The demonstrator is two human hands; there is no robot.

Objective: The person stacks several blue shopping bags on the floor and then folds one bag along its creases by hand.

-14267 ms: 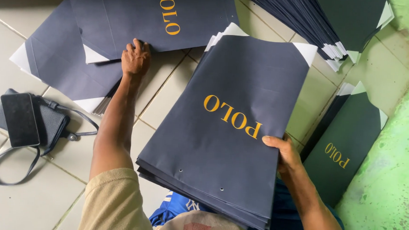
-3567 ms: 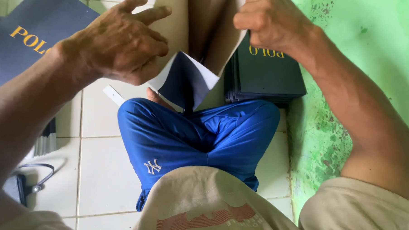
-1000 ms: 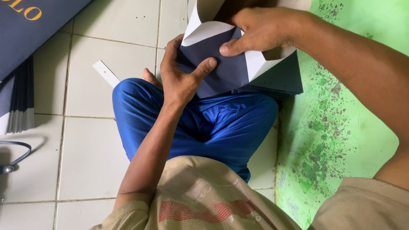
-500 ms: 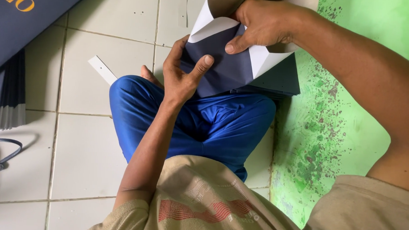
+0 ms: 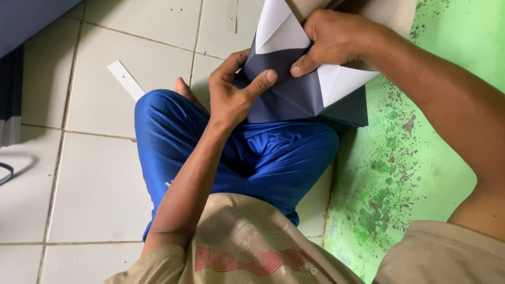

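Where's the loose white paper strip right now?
The white paper strip lies on the tiled floor, upper left in the head view, beside the blue-trousered knee.

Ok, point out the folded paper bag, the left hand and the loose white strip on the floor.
folded paper bag point(image 5: 290, 96), head view, on its dark blue panel.
left hand point(image 5: 231, 99), head view, on the back of the hand.
white strip point(image 5: 126, 80), head view, on its middle, lying on the tiles.
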